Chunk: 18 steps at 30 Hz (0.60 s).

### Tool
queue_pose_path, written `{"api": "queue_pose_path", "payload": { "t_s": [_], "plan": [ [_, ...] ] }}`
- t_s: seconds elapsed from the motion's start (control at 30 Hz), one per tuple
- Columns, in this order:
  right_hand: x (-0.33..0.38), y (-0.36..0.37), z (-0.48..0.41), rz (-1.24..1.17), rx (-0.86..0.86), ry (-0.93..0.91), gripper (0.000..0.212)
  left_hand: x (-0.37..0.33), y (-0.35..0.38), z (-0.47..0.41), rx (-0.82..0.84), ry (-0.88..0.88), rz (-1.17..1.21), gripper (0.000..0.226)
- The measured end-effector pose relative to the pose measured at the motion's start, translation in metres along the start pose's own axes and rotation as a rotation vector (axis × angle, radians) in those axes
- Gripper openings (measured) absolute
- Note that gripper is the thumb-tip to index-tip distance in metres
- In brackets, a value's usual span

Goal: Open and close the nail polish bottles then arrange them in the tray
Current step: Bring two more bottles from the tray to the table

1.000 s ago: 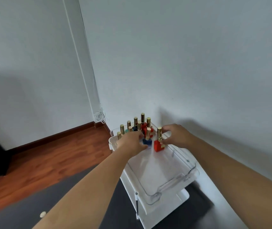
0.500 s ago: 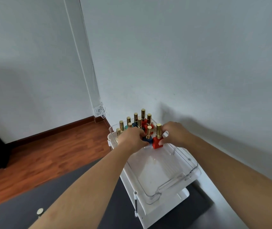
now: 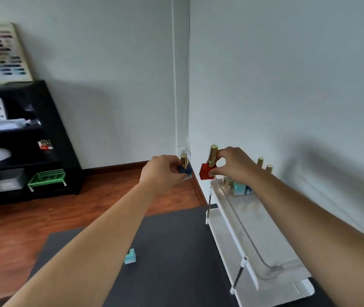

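Observation:
My left hand (image 3: 162, 172) holds a dark blue nail polish bottle (image 3: 185, 168) with a gold cap in the air, left of the cart. My right hand (image 3: 234, 166) grips a red nail polish bottle (image 3: 207, 170) by its gold cap, also lifted, just left of the clear tray (image 3: 262, 238). Several gold-capped bottles (image 3: 240, 188) stand at the tray's far end, partly hidden behind my right hand. A light teal bottle (image 3: 130, 259) lies alone on the dark mat below my left forearm.
The tray rests on a white tiered cart (image 3: 225, 235) against the right wall. A dark mat (image 3: 176, 251) covers the wooden floor (image 3: 21, 218). A black shelf unit (image 3: 21, 138) with a green basket (image 3: 47, 177) stands at the left wall.
Both hands have lifted the blue and red bottles out of the tray and carried them left, past the cart's edge. My view has swung left, bringing the shelf and mat into sight.

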State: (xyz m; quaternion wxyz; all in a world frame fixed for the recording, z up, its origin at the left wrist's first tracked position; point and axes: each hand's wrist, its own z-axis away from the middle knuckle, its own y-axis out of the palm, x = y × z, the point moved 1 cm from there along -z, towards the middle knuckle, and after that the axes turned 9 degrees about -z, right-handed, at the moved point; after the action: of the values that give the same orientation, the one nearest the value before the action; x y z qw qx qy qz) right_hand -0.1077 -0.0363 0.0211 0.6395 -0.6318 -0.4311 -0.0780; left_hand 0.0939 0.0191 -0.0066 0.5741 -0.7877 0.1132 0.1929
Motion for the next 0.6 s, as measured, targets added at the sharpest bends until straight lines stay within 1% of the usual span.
{"api": "queue_pose_path", "payload": {
  "t_s": [0.1,0.2,0.3,0.37,0.47,0.6],
  "plan": [
    [0.017,0.055,-0.011,-0.029,0.083,-0.001,0.025,0.05,-0.006,0.022,0.035,-0.12,-0.074,0.02],
    [0.018,0.107,-0.011,-0.027,0.129,0.059,0.031,0.088,0.004,0.047,0.098,-0.202,-0.124,0.017],
    [0.006,0.15,-0.004,-0.004,0.17,0.127,0.038,0.113,0.025,0.074,0.174,-0.222,-0.137,0.015],
    [-0.006,0.169,0.006,0.01,0.197,0.184,0.036,0.123,0.041,0.09,0.219,-0.217,-0.135,0.015],
    [-0.025,0.191,0.019,0.056,0.242,0.269,0.034,0.13,0.065,0.109,0.258,-0.228,-0.112,0.014],
    [-0.042,0.212,0.036,0.108,0.294,0.322,0.041,0.132,0.094,0.131,0.286,-0.231,-0.093,0.015]
  ]
}}
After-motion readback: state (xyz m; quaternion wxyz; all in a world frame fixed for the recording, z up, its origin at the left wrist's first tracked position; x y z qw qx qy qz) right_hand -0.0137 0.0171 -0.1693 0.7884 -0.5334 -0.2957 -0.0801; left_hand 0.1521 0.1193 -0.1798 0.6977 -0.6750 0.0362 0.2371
